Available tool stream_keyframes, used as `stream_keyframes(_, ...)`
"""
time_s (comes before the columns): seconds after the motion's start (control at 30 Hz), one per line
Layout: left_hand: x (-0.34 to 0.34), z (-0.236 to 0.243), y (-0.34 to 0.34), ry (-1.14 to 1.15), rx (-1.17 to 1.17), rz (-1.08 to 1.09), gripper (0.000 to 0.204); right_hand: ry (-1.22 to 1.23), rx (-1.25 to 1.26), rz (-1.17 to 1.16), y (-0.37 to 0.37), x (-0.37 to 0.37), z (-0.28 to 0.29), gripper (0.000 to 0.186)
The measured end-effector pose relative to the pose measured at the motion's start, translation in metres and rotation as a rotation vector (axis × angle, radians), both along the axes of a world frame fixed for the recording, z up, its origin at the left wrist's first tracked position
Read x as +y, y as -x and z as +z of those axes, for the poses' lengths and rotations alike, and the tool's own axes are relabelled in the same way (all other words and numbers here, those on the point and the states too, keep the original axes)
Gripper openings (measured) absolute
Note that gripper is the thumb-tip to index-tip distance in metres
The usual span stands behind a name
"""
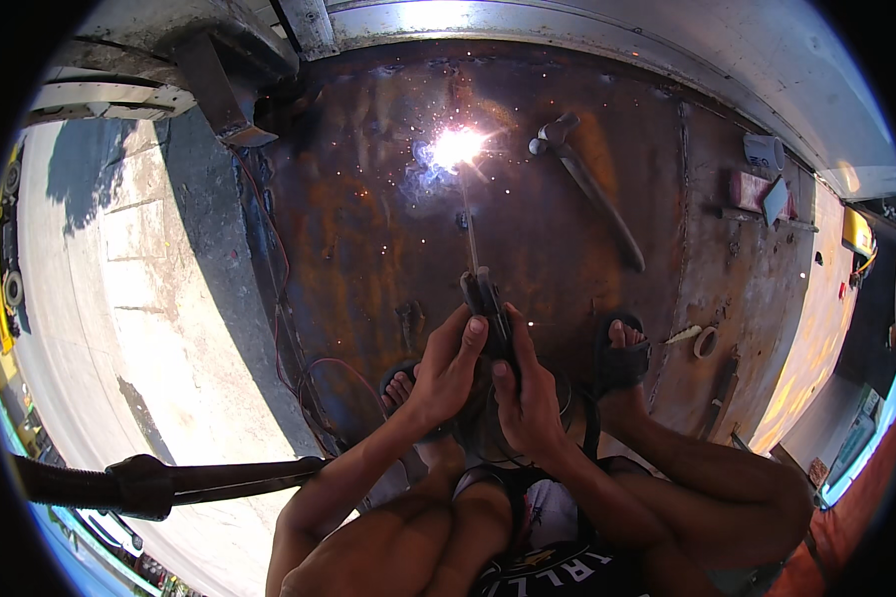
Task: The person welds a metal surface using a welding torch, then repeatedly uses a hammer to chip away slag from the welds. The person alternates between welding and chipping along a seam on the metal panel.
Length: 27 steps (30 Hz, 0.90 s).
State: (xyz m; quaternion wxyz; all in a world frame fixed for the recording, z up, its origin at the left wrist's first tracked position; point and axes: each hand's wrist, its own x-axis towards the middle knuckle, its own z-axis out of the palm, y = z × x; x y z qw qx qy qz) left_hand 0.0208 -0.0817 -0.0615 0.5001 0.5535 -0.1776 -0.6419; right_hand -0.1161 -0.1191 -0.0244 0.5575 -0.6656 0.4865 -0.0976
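Observation:
My left hand [453, 363] and my right hand [526, 403] are both closed around a black welding electrode holder [488, 303], the left on its near side edge and the right on the handle. A thin welding rod [471, 234] runs forward from its jaws. At the rod's far tip a bright white arc [458, 147] burns, with sparks and bluish smoke about it. The glare hides the spot where the rod meets the rusty steel plate [358, 229]. To the right of the arc lies a hammer [599, 204], its head toward the far side.
My sandalled feet [622, 358] rest on the plate. At right lie a grey cup [764, 151], a reddish box [752, 191] and a small ring [706, 342]. A thin reddish cable [269, 214] follows the plate's left edge. A metal bracket [231, 104] juts in at far left.

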Motion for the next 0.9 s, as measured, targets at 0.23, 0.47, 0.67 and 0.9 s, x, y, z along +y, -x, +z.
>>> stream_keyframes(0.23, 0.0043, -0.0086, 0.0015, 0.000, -0.008, -0.008, 0.053, -0.015, 0.009, 0.003, -0.0008, -0.0006, 0.0015, 0.059)
stream_keyframes(0.47, 0.0062, -0.0087, 0.0010, -0.005, 0.002, -0.009, 0.052, -0.007, 0.009, 0.003, -0.0001, 0.0011, -0.0003, 0.059)
stream_keyframes(0.67, 0.0040, -0.0090, 0.0024, 0.018, -0.028, 0.018, 0.049, -0.017, 0.010, 0.002, 0.0004, 0.0010, -0.0012, 0.059)
stream_keyframes(0.9, 0.0043, -0.0088, 0.0023, 0.011, 0.002, 0.003, 0.051, -0.017, 0.001, -0.004, -0.0003, 0.0009, -0.0009, 0.059)
